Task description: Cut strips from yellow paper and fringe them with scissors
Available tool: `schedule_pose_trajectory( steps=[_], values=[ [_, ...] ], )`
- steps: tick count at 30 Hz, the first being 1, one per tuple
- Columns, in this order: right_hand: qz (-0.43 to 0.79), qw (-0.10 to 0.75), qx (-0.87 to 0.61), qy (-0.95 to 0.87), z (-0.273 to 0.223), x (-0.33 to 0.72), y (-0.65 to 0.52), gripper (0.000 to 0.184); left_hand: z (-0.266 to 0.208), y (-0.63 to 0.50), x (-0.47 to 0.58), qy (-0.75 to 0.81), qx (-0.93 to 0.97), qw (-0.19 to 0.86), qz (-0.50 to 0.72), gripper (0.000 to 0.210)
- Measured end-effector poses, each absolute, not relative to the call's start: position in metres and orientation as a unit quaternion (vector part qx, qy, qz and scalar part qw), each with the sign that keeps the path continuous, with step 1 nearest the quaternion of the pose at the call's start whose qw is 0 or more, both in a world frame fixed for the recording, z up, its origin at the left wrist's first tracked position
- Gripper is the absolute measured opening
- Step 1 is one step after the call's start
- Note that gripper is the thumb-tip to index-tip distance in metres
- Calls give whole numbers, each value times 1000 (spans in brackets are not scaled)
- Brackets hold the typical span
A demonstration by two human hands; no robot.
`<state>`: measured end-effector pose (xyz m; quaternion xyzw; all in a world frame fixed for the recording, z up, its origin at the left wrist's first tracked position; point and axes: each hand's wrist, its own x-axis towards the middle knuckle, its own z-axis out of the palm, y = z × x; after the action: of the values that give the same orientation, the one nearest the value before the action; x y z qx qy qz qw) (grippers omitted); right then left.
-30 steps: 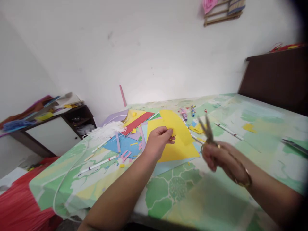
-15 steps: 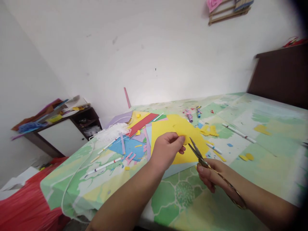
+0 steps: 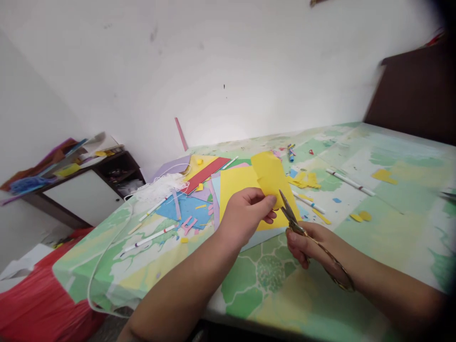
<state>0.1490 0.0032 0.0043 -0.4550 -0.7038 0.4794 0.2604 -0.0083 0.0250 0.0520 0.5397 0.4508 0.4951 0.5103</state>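
Observation:
My left hand (image 3: pixel 251 213) pinches the lower edge of a small piece of yellow paper (image 3: pixel 269 173) between thumb and fingers. Gripped in my right hand (image 3: pixel 317 244) is a pair of scissors (image 3: pixel 292 218), its blades slightly apart and pointing up beside the paper's lower right edge. Whether the blades touch the paper I cannot tell. Beneath both hands a larger yellow sheet (image 3: pixel 233 183) lies over pale blue paper (image 3: pixel 261 239) on the table (image 3: pixel 278 294).
To the left lie blue paper (image 3: pixel 195 211), a red strip (image 3: pixel 208 175), white cord (image 3: pixel 162 187) and several markers. Yellow scraps (image 3: pixel 304 180) and a white marker (image 3: pixel 351 183) are on the right. A low cabinet (image 3: pixel 83 194) stands beyond the table's left side.
The small yellow paper has tilted up and now stands out above the larger sheet. The view has dipped slightly, and both hands stay close together with the scissors by the paper.

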Motion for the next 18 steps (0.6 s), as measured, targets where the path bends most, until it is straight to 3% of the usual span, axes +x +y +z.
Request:
schedule_pose_trajectory(
  steps=[18],
  values=[
    [496, 276, -456, -685, 0, 148, 0, 45, 52, 22, -9, 447, 537, 538, 472, 11]
  ],
)
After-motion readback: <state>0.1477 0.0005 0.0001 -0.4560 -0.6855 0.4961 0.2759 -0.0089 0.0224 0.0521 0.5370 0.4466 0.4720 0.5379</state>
